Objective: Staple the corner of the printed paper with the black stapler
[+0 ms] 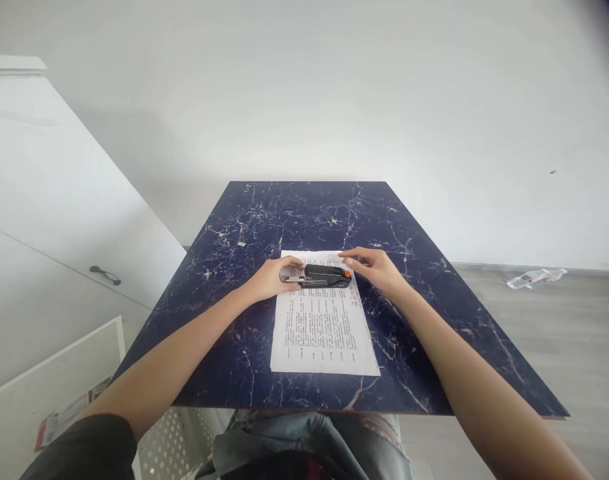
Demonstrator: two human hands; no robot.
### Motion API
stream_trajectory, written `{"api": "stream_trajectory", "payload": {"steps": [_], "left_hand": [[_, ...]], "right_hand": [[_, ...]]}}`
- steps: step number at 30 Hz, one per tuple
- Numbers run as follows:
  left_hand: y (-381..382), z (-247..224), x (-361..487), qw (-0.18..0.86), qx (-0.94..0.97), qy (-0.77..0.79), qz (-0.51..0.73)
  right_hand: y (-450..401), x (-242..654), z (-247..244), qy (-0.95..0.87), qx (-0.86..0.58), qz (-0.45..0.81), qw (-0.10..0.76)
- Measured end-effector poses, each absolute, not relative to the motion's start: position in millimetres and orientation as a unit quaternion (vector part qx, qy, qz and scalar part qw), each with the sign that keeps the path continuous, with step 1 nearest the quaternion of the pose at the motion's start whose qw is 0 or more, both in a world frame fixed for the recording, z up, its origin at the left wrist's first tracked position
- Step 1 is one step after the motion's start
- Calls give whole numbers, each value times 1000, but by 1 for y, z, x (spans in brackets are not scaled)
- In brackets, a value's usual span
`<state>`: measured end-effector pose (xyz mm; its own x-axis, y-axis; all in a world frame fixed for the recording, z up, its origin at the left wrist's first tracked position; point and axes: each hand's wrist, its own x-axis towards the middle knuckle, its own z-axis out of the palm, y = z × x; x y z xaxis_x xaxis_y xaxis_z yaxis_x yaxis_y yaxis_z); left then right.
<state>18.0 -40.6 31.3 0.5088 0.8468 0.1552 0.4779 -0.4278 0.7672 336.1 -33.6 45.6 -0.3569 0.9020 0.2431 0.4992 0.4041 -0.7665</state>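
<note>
A black stapler with an orange tab at its right end lies sideways over the upper part of a printed white paper. The paper rests on the dark blue marbled table. My left hand is at the stapler's left end, thumb and fingers closed around it. My right hand is just beyond the stapler's right end, near the paper's upper right edge, with its thumb and fingers apart and nothing visible between them.
A small pale scrap lies on the table, left of the paper. White perforated panels stand at the lower left, below a white cabinet. Clear plastic lies on the floor at the right.
</note>
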Motion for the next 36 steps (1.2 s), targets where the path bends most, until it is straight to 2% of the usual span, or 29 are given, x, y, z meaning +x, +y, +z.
{"api": "stream_trajectory", "payload": {"steps": [3,7,11,14,16,18,22,27,30,33,36], "left_hand": [[-39,35,12,357,796,406,272],[-37,38,13,393,776,388,306],[-40,36,28,491,583,391,515],[-46,30,44,618,431,355,554],[-51,26,52,669,388,341,535],[-54,23,55,688,368,333,529],[-51,18,49,702,363,332,515],[-49,17,44,673,412,338,513],[-49,20,43,667,423,338,513],[-47,23,38,647,430,358,517],[-41,24,24,561,496,435,500]], "right_hand": [[-38,322,46,-820,-391,278,311],[-44,307,39,-833,-406,256,277],[-49,304,39,-813,-417,183,364],[-54,303,41,-811,-393,85,425],[-58,303,41,-837,-362,25,410],[-62,304,41,-876,-325,-18,356],[-70,303,42,-930,-271,-31,246],[-74,302,45,-937,-272,-23,220],[-74,301,42,-919,-295,-49,258],[-71,298,43,-877,-339,-48,339],[-69,293,48,-816,-400,19,416]]}}
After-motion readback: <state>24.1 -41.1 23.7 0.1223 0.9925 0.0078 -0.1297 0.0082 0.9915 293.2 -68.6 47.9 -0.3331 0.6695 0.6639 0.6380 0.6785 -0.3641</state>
